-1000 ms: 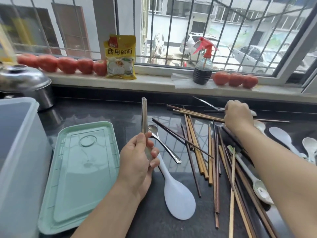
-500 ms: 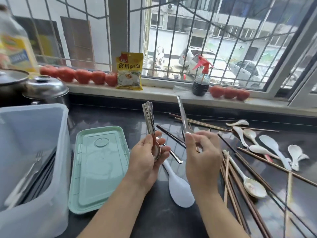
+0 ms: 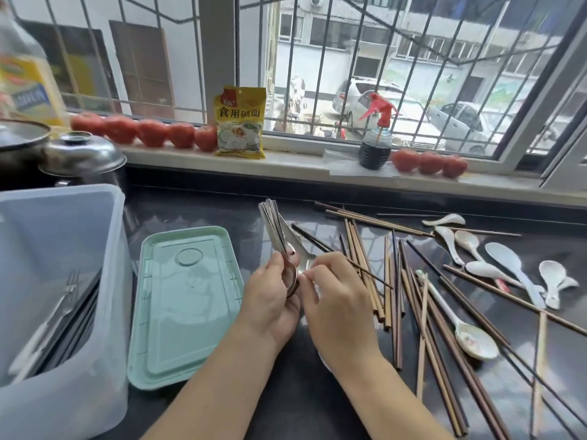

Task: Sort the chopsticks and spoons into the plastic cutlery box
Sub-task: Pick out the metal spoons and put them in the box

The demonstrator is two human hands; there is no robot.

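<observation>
My left hand [image 3: 270, 300] grips a bundle of metal spoons [image 3: 274, 227], handles fanned upward, bowls stacked in my palm. My right hand [image 3: 336, 296] pinches one more metal spoon [image 3: 303, 254] and holds it against that bundle. Several wooden chopsticks [image 3: 390, 277] lie scattered on the dark counter to the right, with white ceramic and plastic spoons [image 3: 508, 265] beyond them. The translucent plastic cutlery box [image 3: 63, 392] stands at the left with a fork and dark chopsticks inside. Its mint-green lid [image 3: 187, 303] lies flat beside it.
Pots with steel lids [image 3: 82, 154] stand behind the box. The windowsill carries tomatoes [image 3: 149, 131], a yellow packet [image 3: 239, 122] and a red-capped spray bottle [image 3: 376, 138]. A white rice paddle lies mostly hidden under my right forearm.
My right hand drew back from the far spoons with a metal spoon and has brought it down against the bundle in my left hand. The view swung left, showing the box.
</observation>
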